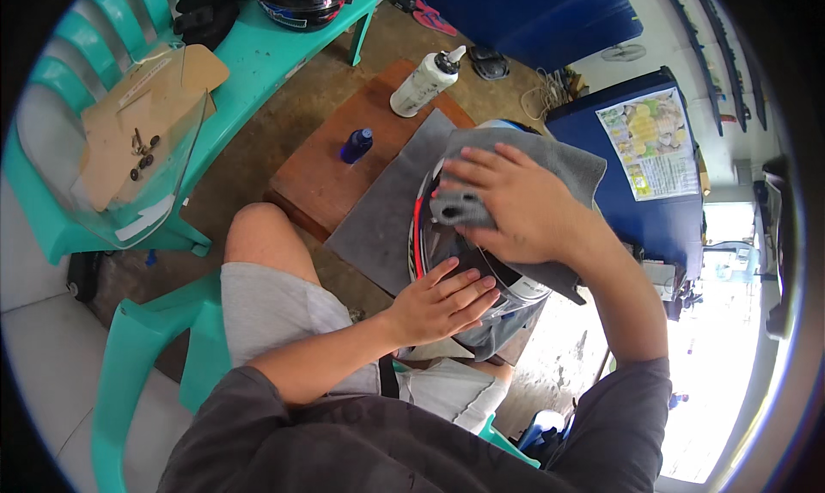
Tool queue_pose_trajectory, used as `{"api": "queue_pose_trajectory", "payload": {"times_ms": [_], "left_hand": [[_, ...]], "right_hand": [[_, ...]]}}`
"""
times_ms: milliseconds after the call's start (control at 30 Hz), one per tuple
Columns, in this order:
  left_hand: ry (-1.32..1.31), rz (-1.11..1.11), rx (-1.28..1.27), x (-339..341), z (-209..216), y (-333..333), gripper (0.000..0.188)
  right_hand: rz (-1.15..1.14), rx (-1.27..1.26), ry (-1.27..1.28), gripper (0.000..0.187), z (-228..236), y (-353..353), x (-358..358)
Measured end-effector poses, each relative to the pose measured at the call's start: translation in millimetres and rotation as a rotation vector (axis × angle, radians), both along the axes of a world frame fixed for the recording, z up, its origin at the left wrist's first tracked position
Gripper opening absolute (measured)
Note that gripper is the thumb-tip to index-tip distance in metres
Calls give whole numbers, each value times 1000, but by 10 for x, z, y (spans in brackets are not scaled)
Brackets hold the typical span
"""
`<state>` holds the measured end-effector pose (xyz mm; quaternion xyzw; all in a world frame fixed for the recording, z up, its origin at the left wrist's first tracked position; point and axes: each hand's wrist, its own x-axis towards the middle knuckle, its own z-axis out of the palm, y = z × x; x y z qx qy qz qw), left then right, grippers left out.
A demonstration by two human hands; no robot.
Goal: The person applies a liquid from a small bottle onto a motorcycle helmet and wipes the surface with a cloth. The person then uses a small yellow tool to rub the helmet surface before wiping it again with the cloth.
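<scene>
A motorcycle helmet [418, 235] with a red and white stripe lies on a grey cloth [374, 214], which is spread over a low wooden table [314, 162]. My right hand [528, 205] presses a bunched grey wiping cloth [468, 208] against the helmet; it is slightly blurred. Fingers spread, my left hand [443, 306] rests flat on the near side of the helmet by its dark opening. More grey cloth [576, 168] shows beyond my right hand, at the helmet's far right. Both hands hide part of the helmet.
A white squeeze bottle [421, 87] and a small blue bottle [356, 146] stand on the table. On the green bench [236, 76] are a clear visor [176, 171], brown cardboard [103, 140], several small screws [143, 155] and a black helmet [301, 1]. A blue cabinet [614, 222] is at right.
</scene>
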<state>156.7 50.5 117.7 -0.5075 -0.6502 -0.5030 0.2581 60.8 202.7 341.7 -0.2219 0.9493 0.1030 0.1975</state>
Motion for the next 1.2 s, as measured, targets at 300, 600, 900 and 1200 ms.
{"api": "queue_pose_trajectory", "payload": {"times_ms": [300,600,900,1200], "left_hand": [[24,23,-16,-45,-96,56,58],[53,-10,1,-92,-115,56,67],[-64,-44,109,-58,-137,68,60],[28,-19,7,-97,-91,69,71]], "right_hand": [[70,50,139,79,-58,66,439],[404,15,455,60,-156,741,1645],[303,9,294,64,-103,599,1402],[-790,-392,179,66,123,889,31]]}}
